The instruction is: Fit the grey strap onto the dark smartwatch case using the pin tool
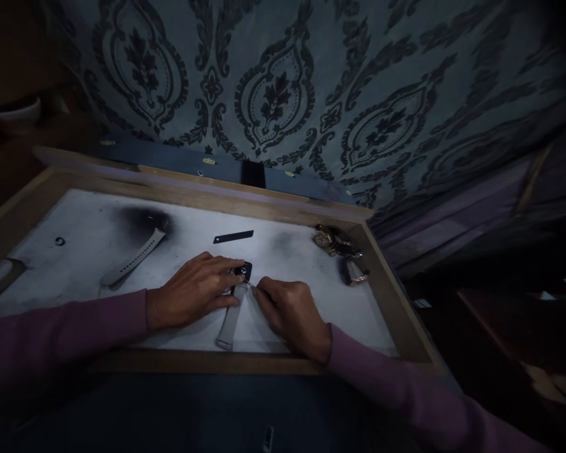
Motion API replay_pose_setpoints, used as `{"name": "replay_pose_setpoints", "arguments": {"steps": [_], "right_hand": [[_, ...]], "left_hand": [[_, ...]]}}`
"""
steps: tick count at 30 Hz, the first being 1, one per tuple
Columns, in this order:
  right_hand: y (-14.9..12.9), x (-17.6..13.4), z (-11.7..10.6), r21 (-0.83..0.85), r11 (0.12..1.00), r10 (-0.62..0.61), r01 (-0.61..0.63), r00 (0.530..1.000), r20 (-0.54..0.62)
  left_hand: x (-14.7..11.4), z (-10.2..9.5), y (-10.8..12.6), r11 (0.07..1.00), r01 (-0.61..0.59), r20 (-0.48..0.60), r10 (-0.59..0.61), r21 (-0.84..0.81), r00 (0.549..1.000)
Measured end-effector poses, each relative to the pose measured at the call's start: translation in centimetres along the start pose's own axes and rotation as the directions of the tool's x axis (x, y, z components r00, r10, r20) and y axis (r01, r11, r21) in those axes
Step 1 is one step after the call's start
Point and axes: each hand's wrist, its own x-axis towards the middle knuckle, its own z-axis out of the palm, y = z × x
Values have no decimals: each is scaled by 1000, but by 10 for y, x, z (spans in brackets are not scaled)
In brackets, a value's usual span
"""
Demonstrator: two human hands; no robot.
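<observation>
Near the middle of the shallow tray lies a smartwatch (248, 269), its dark case turned with a round sensor-like spot facing up. A grey strap (229, 324) runs from the case toward me. My left hand (195, 290) pins the watch down, fingers on the case and thumb by the strap. In my right hand (290, 309) is a thin metal tool (249, 284), pinched between thumb and fingers. Its tip meets the watch where strap and case join; the rest is hidden in my grip. A separate grey strap (136, 258) with holes lies to the left.
A wooden rim (264, 362) encloses the white tray floor. Beyond my hands lies a flat black strip (233, 236). Wristwatches (324, 238) sit in the far right corner. A small black curled piece (60, 241) is at left. Patterned fabric (273, 100) rises behind.
</observation>
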Motion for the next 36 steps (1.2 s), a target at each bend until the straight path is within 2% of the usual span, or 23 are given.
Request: {"name": "replay_pose_setpoints", "arguments": {"steps": [7, 12, 18, 29, 36], "right_hand": [[2, 2, -1, -54, 999, 4, -3, 1000, 14], [3, 3, 0, 22, 997, 72, -73, 997, 43], [5, 4, 1, 61, 996, 56, -57, 998, 19], [5, 3, -1, 98, 994, 48, -50, 999, 20], [5, 4, -2, 69, 997, 41, -43, 999, 27]], "left_hand": [[-1, 0, -2, 997, 27, -8, -27, -78, 1000], [-2, 0, -4, 988, 45, -17, -48, -147, 999], [-5, 5, -7, 977, 18, -67, -32, -213, 997], [-4, 3, -8, 984, -24, -70, 11, -178, 997], [-2, 0, -10, 990, -34, -24, 31, -138, 999]]}}
